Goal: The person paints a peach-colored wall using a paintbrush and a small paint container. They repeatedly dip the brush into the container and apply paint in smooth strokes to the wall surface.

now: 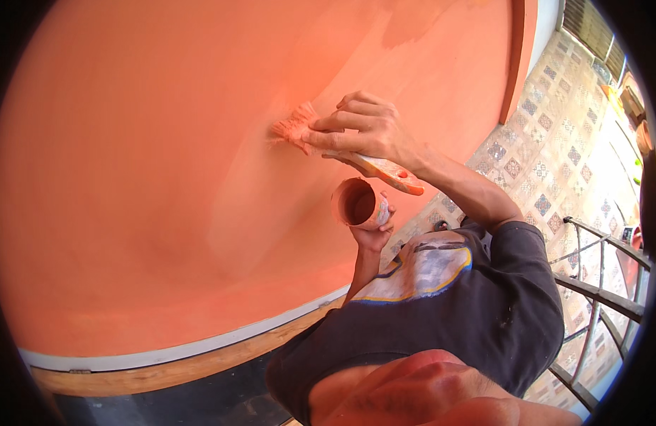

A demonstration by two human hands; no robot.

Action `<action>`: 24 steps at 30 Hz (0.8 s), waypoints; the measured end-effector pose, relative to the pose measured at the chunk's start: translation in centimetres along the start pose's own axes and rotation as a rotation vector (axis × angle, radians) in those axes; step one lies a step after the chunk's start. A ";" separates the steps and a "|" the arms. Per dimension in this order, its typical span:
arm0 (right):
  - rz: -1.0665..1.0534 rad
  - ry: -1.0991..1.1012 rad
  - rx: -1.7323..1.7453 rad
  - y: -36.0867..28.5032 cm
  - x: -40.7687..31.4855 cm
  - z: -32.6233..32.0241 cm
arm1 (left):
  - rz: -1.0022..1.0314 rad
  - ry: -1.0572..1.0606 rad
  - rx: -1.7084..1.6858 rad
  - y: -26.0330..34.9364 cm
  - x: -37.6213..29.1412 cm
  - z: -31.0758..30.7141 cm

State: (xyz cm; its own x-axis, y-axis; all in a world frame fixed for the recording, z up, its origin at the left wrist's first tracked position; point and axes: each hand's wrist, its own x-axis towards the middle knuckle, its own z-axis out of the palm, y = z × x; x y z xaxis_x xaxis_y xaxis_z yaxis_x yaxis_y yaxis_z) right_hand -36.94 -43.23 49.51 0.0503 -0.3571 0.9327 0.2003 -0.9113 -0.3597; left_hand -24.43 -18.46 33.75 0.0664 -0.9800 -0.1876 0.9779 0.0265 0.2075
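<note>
My right hand [362, 125] grips a wide paintbrush [394, 174] close to its head, fingers around the ferrule. The bristles [296, 127] are coated in orange paint and splayed against the orange wall [147, 175]. Orange smears also cover the handle, which points back toward my forearm. Below the brush, my left hand [378, 234] holds a small paint cup [337, 205] with its mouth facing up toward me. Orange paint coats the cup's outside; its inside is in shadow, so the paint level is unclear. Paler and darker streaks show on the wall around the brush.
A white strip [200, 349] and a wooden frame [211, 367] border the wall at lower left, beside a dark glossy panel [173, 396]. Patterned floor tiles [540, 170] lie far below. Metal scaffold bars [599, 293] stand at my right. The wall ends at a projecting edge [514, 69].
</note>
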 end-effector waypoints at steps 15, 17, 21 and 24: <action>-0.064 0.223 -0.383 1.9 4.5 0.5 | 0.061 -0.028 0.013 0.1 -0.7 -1.7; -0.199 0.101 -0.227 -3.2 1.7 5.2 | 0.069 -0.030 0.001 0.3 -1.0 -2.7; -0.239 -0.150 0.300 -5.6 -2.2 8.3 | 0.086 -0.055 -0.018 0.7 -1.3 -4.9; -0.072 -0.214 0.085 -0.1 -0.9 5.6 | 0.128 -0.053 -0.032 0.6 -1.4 -5.8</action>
State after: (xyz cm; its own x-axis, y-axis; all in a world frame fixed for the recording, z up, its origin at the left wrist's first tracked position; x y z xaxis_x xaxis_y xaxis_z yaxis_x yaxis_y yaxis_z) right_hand -31.56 -41.67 48.85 0.2372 -0.2324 0.9433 0.2917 -0.9091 -0.2974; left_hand -22.75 -15.91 28.60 0.1813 -0.9773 -0.1101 0.9680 0.1576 0.1952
